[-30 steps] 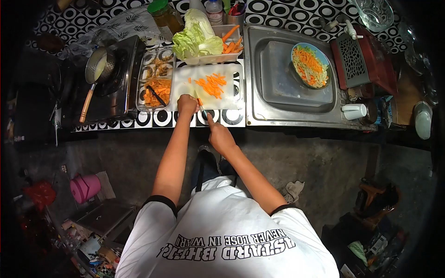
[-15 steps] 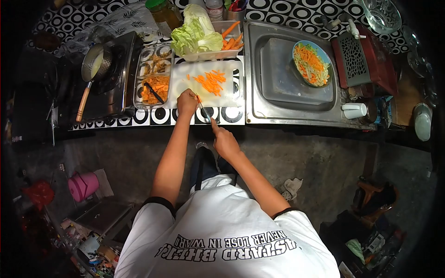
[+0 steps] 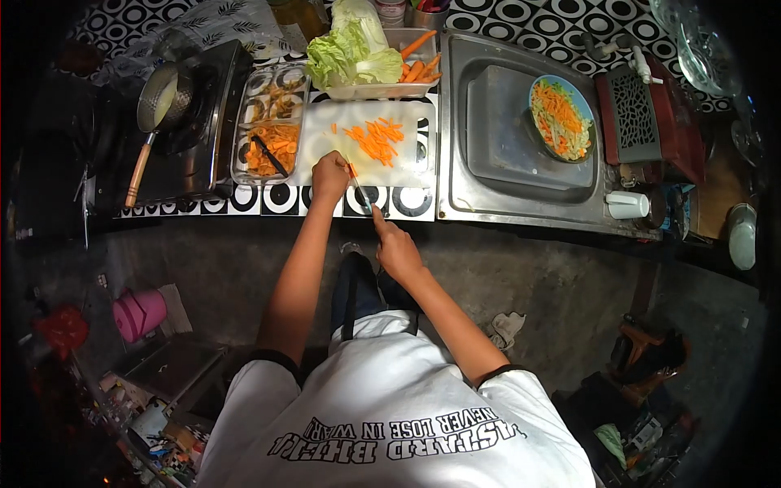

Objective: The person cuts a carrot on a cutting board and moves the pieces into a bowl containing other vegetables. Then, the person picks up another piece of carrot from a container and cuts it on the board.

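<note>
My left hand (image 3: 329,176) is closed on a carrot piece (image 3: 352,170) at the front of the pale cutting board (image 3: 413,169). My right hand (image 3: 399,249) grips a knife (image 3: 363,195), index finger stretched along it. The blade meets the carrot piece beside my left fingertips. Cut carrot sticks (image 3: 376,141) lie in a loose pile farther back on the board. The knife's handle is mostly hidden inside my right hand.
Left of the board, a divided clear container (image 3: 259,175) holds carrot scraps and a black-handled tool. Behind stands a tub (image 3: 382,89) with lettuce (image 3: 350,61) and carrots. A pan (image 3: 163,102) sits on the stove; a bowl of shredded vegetables (image 3: 561,118) rests over the sink (image 3: 455,191).
The camera view has shifted slightly, so the counter items appear a little displaced. Both hands stay at the board's front edge, still holding the carrot piece and the knife.
</note>
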`<action>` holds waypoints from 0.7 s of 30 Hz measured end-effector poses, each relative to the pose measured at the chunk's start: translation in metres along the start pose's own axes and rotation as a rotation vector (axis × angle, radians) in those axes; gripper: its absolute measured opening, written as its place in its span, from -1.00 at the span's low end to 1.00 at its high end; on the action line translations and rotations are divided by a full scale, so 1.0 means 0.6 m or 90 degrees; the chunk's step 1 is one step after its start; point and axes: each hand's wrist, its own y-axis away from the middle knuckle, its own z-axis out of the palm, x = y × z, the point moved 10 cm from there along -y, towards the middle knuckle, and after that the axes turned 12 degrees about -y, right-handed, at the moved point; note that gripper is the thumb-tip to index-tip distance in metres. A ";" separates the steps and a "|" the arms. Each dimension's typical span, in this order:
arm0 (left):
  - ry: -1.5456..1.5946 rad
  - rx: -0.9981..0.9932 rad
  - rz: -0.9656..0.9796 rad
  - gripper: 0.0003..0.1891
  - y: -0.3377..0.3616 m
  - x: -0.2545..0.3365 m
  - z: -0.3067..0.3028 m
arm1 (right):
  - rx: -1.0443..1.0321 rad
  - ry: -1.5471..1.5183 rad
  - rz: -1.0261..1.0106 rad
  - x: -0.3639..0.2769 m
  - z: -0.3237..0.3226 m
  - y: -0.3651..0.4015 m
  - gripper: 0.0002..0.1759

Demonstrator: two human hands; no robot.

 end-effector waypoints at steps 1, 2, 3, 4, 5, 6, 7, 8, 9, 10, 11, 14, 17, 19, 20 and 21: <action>-0.003 -0.009 -0.011 -0.89 0.002 0.003 -0.001 | 0.004 -0.006 -0.001 0.000 0.000 -0.003 -0.12; -0.003 -0.009 -0.014 -0.89 -0.001 -0.004 0.002 | 0.001 -0.005 0.000 0.003 0.003 -0.006 -0.12; -0.013 0.006 -0.015 -0.95 -0.006 -0.011 0.001 | 0.015 -0.021 -0.020 0.002 0.002 -0.010 -0.12; -0.022 0.021 -0.017 -0.97 -0.010 -0.017 0.000 | 0.029 -0.036 -0.040 0.001 0.001 -0.013 -0.11; -0.021 0.021 -0.020 -0.97 -0.013 -0.025 0.003 | 0.026 -0.036 -0.039 0.006 0.004 -0.017 -0.11; -0.023 0.015 -0.028 -0.97 -0.010 -0.024 0.002 | 0.032 -0.040 -0.044 0.006 0.005 -0.023 -0.12; -0.024 0.010 -0.037 -0.97 -0.006 -0.021 0.001 | 0.036 -0.044 -0.050 0.007 0.006 -0.029 -0.13; -0.024 0.011 -0.040 -0.97 -0.003 -0.018 -0.001 | 0.033 -0.045 -0.050 0.008 0.010 -0.034 -0.13; -0.017 0.005 -0.039 -0.97 -0.003 -0.016 0.000 | 0.035 -0.042 -0.048 0.008 0.011 -0.041 -0.15; -0.010 -0.001 -0.038 -0.97 -0.002 -0.015 0.000 | 0.036 -0.039 -0.047 0.008 0.013 -0.048 -0.17; -0.043 0.003 -0.022 -0.96 0.000 -0.010 -0.003 | 0.033 -0.040 -0.048 0.007 0.016 -0.055 -0.17; -0.031 0.030 -0.007 -0.96 -0.015 -0.036 0.010 | 0.057 -0.043 -0.059 0.001 0.009 -0.084 -0.19; -0.010 0.004 -0.036 -0.96 -0.011 -0.035 0.010 | 0.060 -0.028 -0.075 0.002 0.013 -0.106 -0.23; 0.000 -0.041 -0.070 -0.94 -0.008 -0.033 0.010 | 0.053 -0.030 -0.058 -0.016 0.004 -0.104 -0.24; 0.002 -0.042 -0.065 -0.94 -0.004 -0.027 0.007 | 0.040 -0.033 -0.031 -0.018 0.002 -0.099 -0.25; 0.001 -0.033 -0.053 -0.92 -0.003 -0.025 0.004 | 0.044 -0.030 -0.038 -0.015 0.003 -0.097 -0.27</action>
